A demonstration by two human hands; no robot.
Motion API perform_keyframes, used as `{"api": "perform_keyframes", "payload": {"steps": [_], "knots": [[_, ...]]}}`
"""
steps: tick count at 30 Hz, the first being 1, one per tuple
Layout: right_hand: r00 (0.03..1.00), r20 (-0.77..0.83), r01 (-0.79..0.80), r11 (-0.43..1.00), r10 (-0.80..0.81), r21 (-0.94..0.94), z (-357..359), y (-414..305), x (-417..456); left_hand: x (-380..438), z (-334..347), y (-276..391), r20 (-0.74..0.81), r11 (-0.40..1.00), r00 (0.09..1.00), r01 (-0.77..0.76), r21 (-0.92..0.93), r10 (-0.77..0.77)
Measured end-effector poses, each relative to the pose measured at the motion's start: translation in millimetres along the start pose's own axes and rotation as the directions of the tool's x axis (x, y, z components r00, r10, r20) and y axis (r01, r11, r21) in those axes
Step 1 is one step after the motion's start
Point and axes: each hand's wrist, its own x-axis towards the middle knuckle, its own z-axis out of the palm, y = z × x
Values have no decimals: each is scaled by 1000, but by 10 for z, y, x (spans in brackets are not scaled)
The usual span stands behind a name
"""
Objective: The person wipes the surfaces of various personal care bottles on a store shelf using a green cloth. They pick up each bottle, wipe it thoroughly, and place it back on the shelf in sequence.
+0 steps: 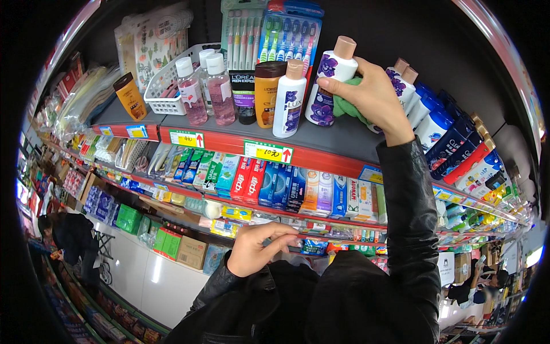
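My right hand (373,94) grips a white and purple Lux bottle (328,92) with a copper-coloured cap, tilted over the upper shelf (232,131). A bunched green cloth (350,102) is under the same hand, against the bottle. To its left stands a smaller Lux bottle (290,99), beside an amber L'Oréal bottle (267,95). More white and purple bottles (400,79) are partly hidden behind my right wrist. Low in front of my body, my left hand (257,248) hangs with loosely curled fingers and nothing visible in it.
Pink liquid bottles (221,94) and a white plastic basket (165,96) stand left on the shelf. Toothbrush packs (288,38) are behind. Blue-capped bottles (434,127) line the right. Toothpaste boxes (275,185) fill the shelf below. A person (71,241) bends in the left aisle.
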Motion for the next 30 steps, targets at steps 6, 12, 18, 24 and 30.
{"api": "perform_keyframes", "payload": {"steps": [6,12,18,24,30], "knots": [[998,58,-44,994,38,102,217,121,128,-91,-77,-113,-82,999,996,22,-31,-24],[996,-84,-39,998,43,44,228,-25,-133,-67,-78,-143,-103,996,993,51,-79,-59],[739,-626,-92,882,-250,-462,-230,-42,-179,20,-35,-144,-84,996,995,54,-65,-59],[819,-574,-353,785,-5,-510,-438,175,-73,47,17,-132,-15,1000,1000,26,-8,-26],[816,-558,-151,877,-150,-457,-332,161,-214,34,19,-92,-35,1000,999,29,8,-29]]}}
